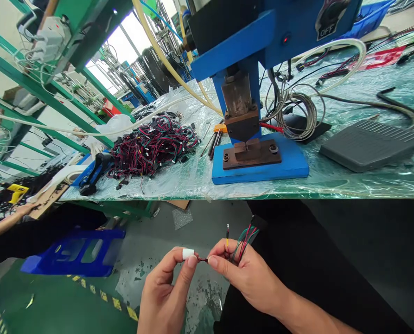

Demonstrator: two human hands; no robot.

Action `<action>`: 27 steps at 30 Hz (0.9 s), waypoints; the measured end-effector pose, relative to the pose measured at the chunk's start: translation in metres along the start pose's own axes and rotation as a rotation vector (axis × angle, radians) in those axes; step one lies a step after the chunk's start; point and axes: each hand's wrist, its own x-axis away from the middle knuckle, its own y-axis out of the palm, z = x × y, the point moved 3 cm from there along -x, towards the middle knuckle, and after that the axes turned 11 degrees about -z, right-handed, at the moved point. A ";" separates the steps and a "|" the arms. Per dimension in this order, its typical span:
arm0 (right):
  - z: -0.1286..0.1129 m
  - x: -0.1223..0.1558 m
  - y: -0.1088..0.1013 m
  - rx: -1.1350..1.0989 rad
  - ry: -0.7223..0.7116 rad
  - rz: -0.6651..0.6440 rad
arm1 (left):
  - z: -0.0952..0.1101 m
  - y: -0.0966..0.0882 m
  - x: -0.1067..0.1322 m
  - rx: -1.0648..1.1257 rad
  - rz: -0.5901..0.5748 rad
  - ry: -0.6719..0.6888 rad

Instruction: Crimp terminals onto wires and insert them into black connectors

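Below the bench edge, my left hand [167, 292] pinches a small white connector housing [187, 253] between thumb and forefinger. My right hand [243, 273] is closed on a thin bundle of coloured wires [243, 239], red, green and black. It pinches one red wire end right against the white housing. A yellow wire with a metal terminal [227, 232] sticks up from the right hand. On the bench above stands a blue press machine [258, 93] with a rusty die over its blue base.
A heap of red, green and black wire harnesses [151, 146] lies on the plastic-covered green bench [366, 183]. A grey foot pedal [370, 144] and coiled cables [299, 113] sit to the right. A blue crate [74, 253] stands on the floor, beside another person's arm [1, 225].
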 end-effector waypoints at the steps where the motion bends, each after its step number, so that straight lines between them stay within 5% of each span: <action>1: 0.000 0.000 0.001 -0.005 0.010 -0.006 | 0.000 0.000 0.000 -0.002 0.004 -0.007; 14: 0.000 -0.001 0.000 0.036 -0.007 0.063 | 0.002 -0.004 -0.002 -0.027 -0.016 -0.062; 27: 0.000 0.001 0.000 0.017 0.005 0.023 | -0.001 -0.002 0.001 -0.004 -0.060 0.024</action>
